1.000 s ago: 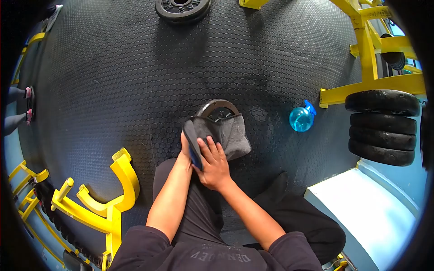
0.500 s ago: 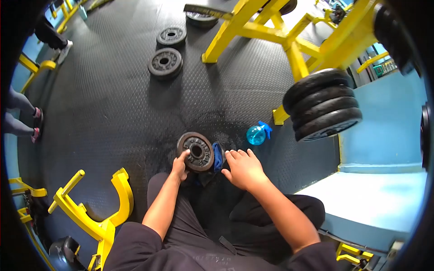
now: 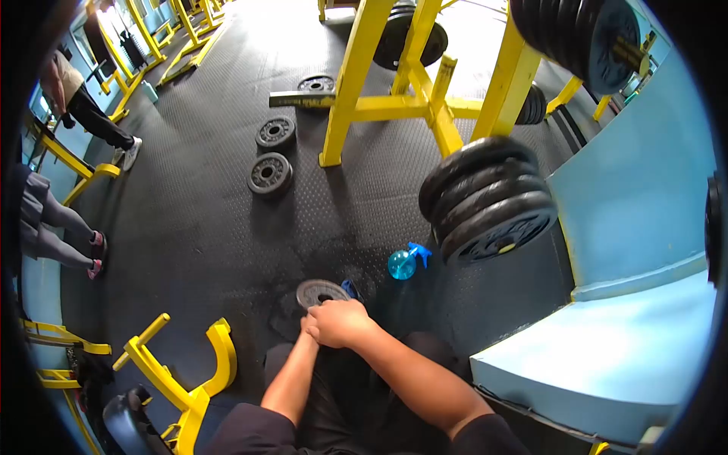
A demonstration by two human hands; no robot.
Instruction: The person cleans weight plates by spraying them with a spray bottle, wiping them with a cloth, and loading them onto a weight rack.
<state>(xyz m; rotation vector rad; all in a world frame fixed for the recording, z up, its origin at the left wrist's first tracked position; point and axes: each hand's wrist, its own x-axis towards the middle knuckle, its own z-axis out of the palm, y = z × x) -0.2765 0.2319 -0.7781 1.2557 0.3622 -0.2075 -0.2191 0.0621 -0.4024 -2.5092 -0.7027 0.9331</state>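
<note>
In the head view a round brown-black weight plate (image 3: 318,289) is tilted in front of my lap, its lower part covered by my hands. My left hand (image 3: 309,326) is at the plate's near edge, closed on it as far as I can see, with most fingers hidden. Lying across it is my right hand (image 3: 340,321), its fingers curled down over the left hand and the plate's edge; what is inside them cannot be seen. A bit of blue cloth (image 3: 349,288) shows beside the plate. A spray bottle (image 3: 402,265) with blue liquid stands to the right.
Weight plates (image 3: 271,174) lie on the black floor (image 3: 189,227) ahead. A yellow rack (image 3: 345,98) carries stacked plates (image 3: 493,205) on the right. A yellow frame (image 3: 182,379) stands left. A blue ledge (image 3: 591,356) borders the right. Two people stand far left.
My right hand has moved left from beside the plate onto its near edge and my left hand. The view has tilted upward, so the rack and floor plates sit lower in frame.
</note>
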